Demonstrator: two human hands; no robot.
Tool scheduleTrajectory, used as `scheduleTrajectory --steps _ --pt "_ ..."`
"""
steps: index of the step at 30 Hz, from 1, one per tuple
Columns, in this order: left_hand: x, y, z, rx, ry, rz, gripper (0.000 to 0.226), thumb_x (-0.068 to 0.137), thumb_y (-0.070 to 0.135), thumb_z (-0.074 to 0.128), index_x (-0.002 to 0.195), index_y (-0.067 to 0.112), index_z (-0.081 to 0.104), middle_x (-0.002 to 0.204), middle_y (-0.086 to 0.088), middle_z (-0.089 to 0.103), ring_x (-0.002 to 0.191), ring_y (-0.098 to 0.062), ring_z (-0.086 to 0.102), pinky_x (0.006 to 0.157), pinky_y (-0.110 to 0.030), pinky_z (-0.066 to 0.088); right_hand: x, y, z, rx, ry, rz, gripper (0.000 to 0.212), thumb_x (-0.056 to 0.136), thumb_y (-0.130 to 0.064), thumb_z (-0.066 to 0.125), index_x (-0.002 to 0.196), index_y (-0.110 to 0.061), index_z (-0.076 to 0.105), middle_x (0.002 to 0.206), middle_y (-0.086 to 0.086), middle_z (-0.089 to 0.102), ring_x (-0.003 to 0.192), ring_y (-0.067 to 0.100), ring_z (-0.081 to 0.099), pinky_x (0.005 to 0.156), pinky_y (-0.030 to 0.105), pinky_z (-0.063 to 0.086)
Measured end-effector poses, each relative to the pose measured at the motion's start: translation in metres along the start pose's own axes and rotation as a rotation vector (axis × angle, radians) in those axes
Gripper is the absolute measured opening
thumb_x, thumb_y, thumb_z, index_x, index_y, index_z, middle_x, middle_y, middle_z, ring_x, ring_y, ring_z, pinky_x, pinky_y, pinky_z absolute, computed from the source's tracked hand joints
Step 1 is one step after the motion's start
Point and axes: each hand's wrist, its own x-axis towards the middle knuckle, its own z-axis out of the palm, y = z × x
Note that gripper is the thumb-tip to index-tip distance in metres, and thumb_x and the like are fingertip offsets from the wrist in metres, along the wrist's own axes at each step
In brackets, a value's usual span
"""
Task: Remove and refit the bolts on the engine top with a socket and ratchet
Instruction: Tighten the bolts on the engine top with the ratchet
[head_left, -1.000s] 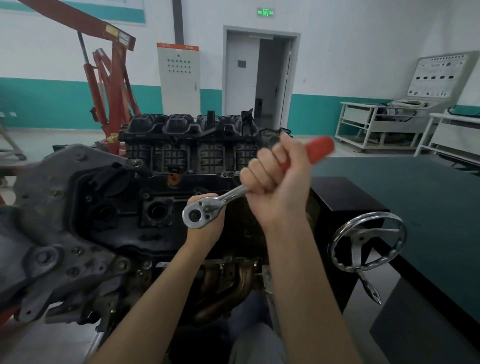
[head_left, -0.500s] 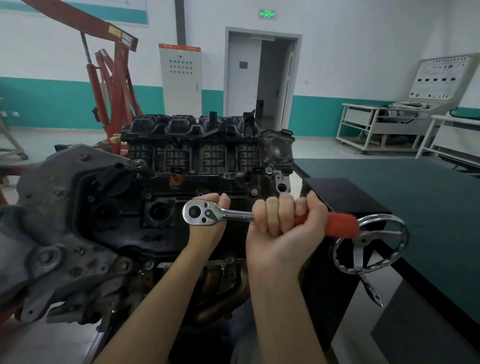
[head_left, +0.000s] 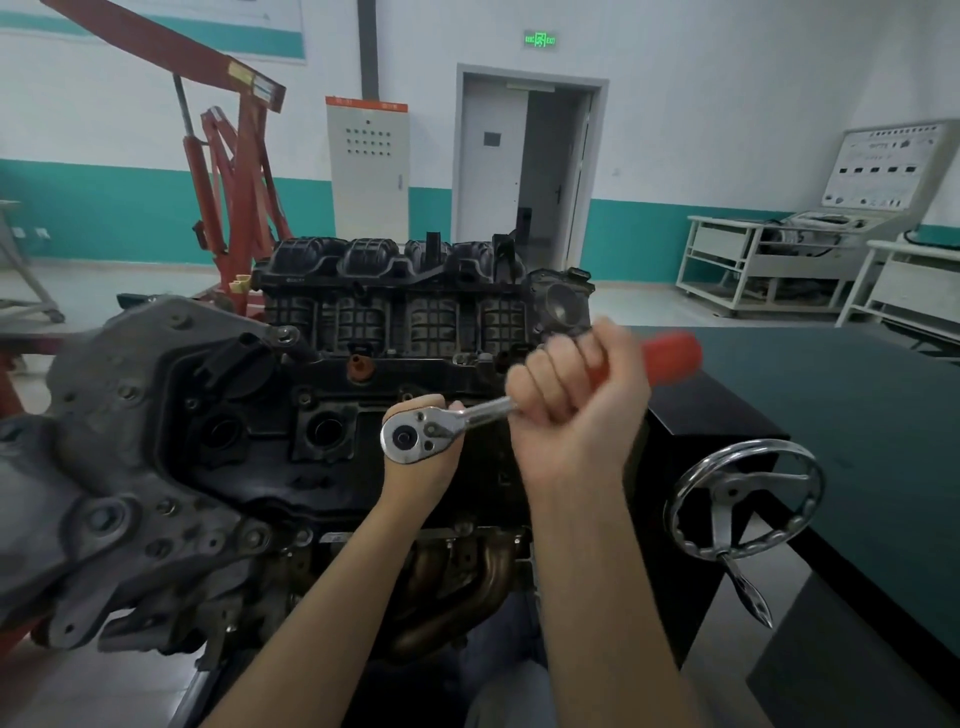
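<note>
Right hand (head_left: 574, 410) is closed in a fist around the red grip of the ratchet (head_left: 467, 418); slight motion blur on hand and grip. Left hand (head_left: 422, 470) sits under the ratchet head, fingers curled up around it; what they hold below the head is hidden. The ratchet's long axis runs from its chrome round head at lower left up to the red handle end at upper right, over the engine top (head_left: 332, 431). Socket and bolt are not visible. Chrome handwheel (head_left: 745, 499) stands right of the hands. Black ribbed intake manifold (head_left: 415, 291) lies behind; red engine hoist (head_left: 234, 171) beyond.
</note>
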Motion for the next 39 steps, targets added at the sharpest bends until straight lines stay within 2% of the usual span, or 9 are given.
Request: scheduleTrajectory --steps 5,9,12,16,20,25,32,35,39 --pt "0.000 0.007 -0.001 -0.028 -0.041 0.120 0.054 0.087 -0.007 0.056 0.051 0.019 0.026 0.040 0.016 0.031 0.039 -0.001 0.029 0.043 -0.008 0.026 -0.031 0.011 -0.019 0.133 0.109 -0.188 0.034 0.081 -0.020 0.048 0.051 -0.020 0.033 0.037 -0.008 0.023 0.031 0.006 0.018 0.033 0.019 0.022" --pt "0.004 -0.001 -0.002 0.028 -0.039 0.071 0.046 0.089 -0.001 0.056 0.047 0.008 0.039 0.040 0.015 0.030 0.038 -0.004 0.034 0.044 -0.012 0.025 -0.003 -0.002 -0.006 0.011 -0.004 -0.012 0.044 0.091 -0.014 0.041 0.048 -0.020 0.034 0.036 -0.008 0.024 0.030 0.006 0.017 0.032 0.017 0.020" --pt "-0.001 0.001 0.000 0.153 -0.070 -0.184 0.036 0.098 0.023 0.049 0.065 0.031 0.036 0.041 0.018 0.045 0.051 0.021 0.048 0.055 -0.002 0.037 0.027 -0.007 0.017 -0.182 -0.142 0.178 0.046 0.092 -0.011 0.042 0.047 -0.019 0.036 0.035 -0.008 0.026 0.028 0.005 0.020 0.032 0.014 0.020" --pt "-0.001 0.002 0.000 0.116 0.068 0.056 0.049 0.089 -0.001 0.057 0.056 0.024 0.031 0.043 0.020 0.038 0.045 0.003 0.040 0.052 -0.006 0.033 0.045 -0.002 0.034 -0.293 -0.248 0.360 0.043 0.095 -0.012 0.041 0.053 -0.016 0.034 0.036 -0.008 0.026 0.029 0.005 0.020 0.035 0.015 0.014" --pt "-0.001 0.000 -0.001 0.013 0.007 -0.040 0.037 0.090 0.007 0.059 0.064 0.023 0.040 0.053 0.021 0.041 0.050 0.001 0.042 0.051 -0.004 0.036 0.023 -0.003 0.013 -0.115 -0.120 0.157 0.044 0.094 -0.013 0.044 0.051 -0.018 0.036 0.037 -0.008 0.026 0.030 0.006 0.019 0.033 0.015 0.018" --pt "-0.001 0.001 -0.002 0.002 -0.028 0.117 0.052 0.086 -0.003 0.063 0.054 0.020 0.029 0.043 0.015 0.036 0.042 -0.001 0.034 0.045 -0.008 0.029 -0.026 0.007 -0.019 0.092 0.054 -0.147 0.035 0.085 -0.018 0.047 0.052 -0.020 0.034 0.038 -0.008 0.025 0.032 0.006 0.019 0.034 0.019 0.023" --pt "0.003 -0.003 -0.001 0.004 -0.081 -0.066 0.043 0.092 0.017 0.060 0.058 0.040 0.046 0.055 0.024 0.040 0.050 0.003 0.037 0.053 -0.011 0.031 0.024 -0.009 0.014 -0.164 -0.142 0.184 0.044 0.092 -0.012 0.042 0.048 -0.018 0.036 0.035 -0.008 0.025 0.028 0.005 0.020 0.031 0.014 0.022" --pt "0.002 0.000 0.000 0.016 -0.016 0.064 0.055 0.089 0.002 0.058 0.052 0.034 0.032 0.045 0.019 0.034 0.044 0.000 0.033 0.051 -0.010 0.029 0.042 -0.003 0.032 -0.308 -0.209 0.328 0.043 0.094 -0.012 0.042 0.052 -0.016 0.034 0.036 -0.008 0.026 0.028 0.005 0.020 0.033 0.013 0.018" --pt "0.001 0.002 -0.001 0.031 -0.002 -0.024 0.050 0.089 0.006 0.060 0.056 0.037 0.040 0.052 0.023 0.036 0.047 0.000 0.035 0.050 -0.010 0.031 0.030 -0.001 0.024 -0.198 -0.137 0.232 0.043 0.094 -0.013 0.044 0.053 -0.018 0.035 0.037 -0.008 0.025 0.030 0.005 0.019 0.032 0.014 0.017"
